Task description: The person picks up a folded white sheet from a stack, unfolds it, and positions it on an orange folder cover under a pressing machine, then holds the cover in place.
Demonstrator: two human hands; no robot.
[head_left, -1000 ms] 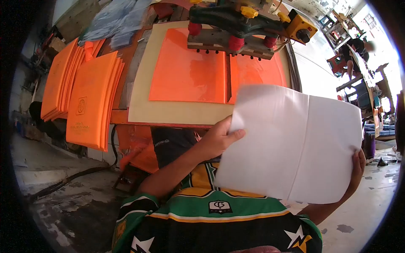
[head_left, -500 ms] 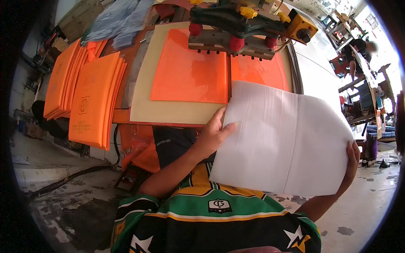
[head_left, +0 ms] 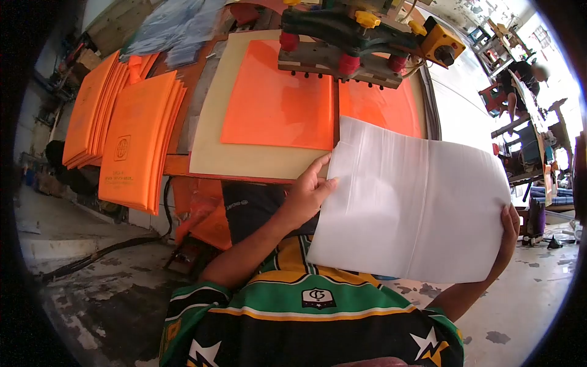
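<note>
A large white translucent sheet (head_left: 391, 208) with a crease down its middle is held up in front of my chest. My left hand (head_left: 309, 191) grips its left edge, thumb on the near face. On the opposite edge my right hand (head_left: 510, 226) is closed, its palm hidden behind the sheet. Just beyond, an orange cover (head_left: 278, 98) lies spread on a cream board (head_left: 208, 137), with a dark strip (head_left: 335, 113) between its two halves. The sheet's upper left corner overlaps the lower part of the cover's right half.
Over the board's far side hangs a press head (head_left: 342, 58) with yellow knobs and a yellow control box (head_left: 441, 44). Orange folders (head_left: 137, 140) stand stacked at the left. Clear plastic sheets (head_left: 174, 27) lie behind them. A person (head_left: 520, 82) sits in the right background.
The white sheet and both my hands have shifted left and slightly up, and the sheet overlaps more of the orange cover's right half. My grip at both edges is kept.
</note>
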